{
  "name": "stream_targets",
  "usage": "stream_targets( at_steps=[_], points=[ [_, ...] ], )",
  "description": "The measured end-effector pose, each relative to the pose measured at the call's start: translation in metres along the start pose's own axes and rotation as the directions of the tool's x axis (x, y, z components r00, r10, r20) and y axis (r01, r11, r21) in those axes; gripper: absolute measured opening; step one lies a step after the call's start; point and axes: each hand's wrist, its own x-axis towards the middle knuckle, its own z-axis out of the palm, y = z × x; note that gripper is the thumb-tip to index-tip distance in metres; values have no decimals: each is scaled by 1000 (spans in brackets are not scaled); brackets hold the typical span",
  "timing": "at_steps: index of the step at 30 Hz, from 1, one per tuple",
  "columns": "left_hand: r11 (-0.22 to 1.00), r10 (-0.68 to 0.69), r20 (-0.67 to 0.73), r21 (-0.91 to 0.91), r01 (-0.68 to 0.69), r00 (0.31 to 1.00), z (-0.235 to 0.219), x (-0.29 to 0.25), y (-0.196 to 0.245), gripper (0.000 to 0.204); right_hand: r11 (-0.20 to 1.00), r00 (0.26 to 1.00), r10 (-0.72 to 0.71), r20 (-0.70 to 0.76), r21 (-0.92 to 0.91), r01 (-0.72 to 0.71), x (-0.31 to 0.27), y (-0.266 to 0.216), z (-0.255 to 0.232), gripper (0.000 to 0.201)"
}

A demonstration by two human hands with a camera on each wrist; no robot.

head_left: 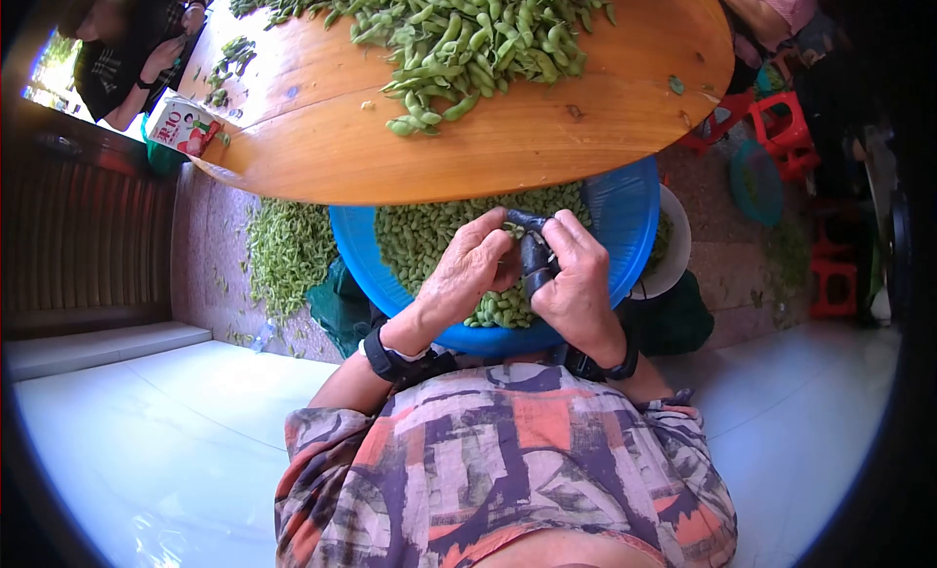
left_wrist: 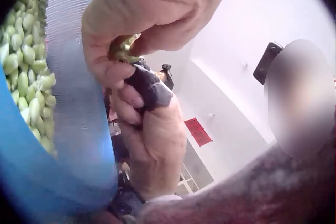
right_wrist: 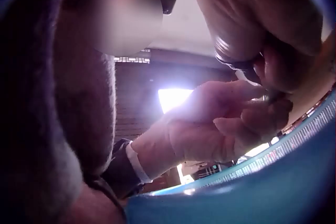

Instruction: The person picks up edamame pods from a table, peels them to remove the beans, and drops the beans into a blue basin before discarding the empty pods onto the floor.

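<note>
Bright daylight overhead, fisheye-warped with dark corners; right wrist view dim, backlit, glaring; close hands blurred.

A basin (head_left: 625, 217) holding shelled beans (head_left: 429, 231) is set below the near edge of the table (head_left: 508, 139). Pods (head_left: 459, 36) are heaped on the table; a carton (head_left: 183, 126) is placed at its left edge. More pods (head_left: 285, 251) are scattered on the floor left of the basin. Stools (head_left: 781, 129) are seen to the right.

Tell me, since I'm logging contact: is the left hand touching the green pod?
Touching. The left wrist view shows the left hand pinching the green pod between its fingertips.
</note>
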Motion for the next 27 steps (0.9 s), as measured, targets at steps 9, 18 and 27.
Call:
stream_targets(
  at_steps=[9, 18, 27],
  points=[
    [759, -384, 138, -515, 397, 913, -4, 1, -1, 23, 979, 996, 74, 55, 186, -83, 9, 7, -8, 16],
    [763, 262, 64, 597, -248, 963, -36, 17, 50, 16, 853, 907, 148, -394, -413, -319, -11, 57, -134, 37],
    [139, 445, 15, 987, -86, 895, -64, 83, 46, 15, 845, 881, 308, -358, -322, -426, -16, 62, -126, 38]
  ],
)
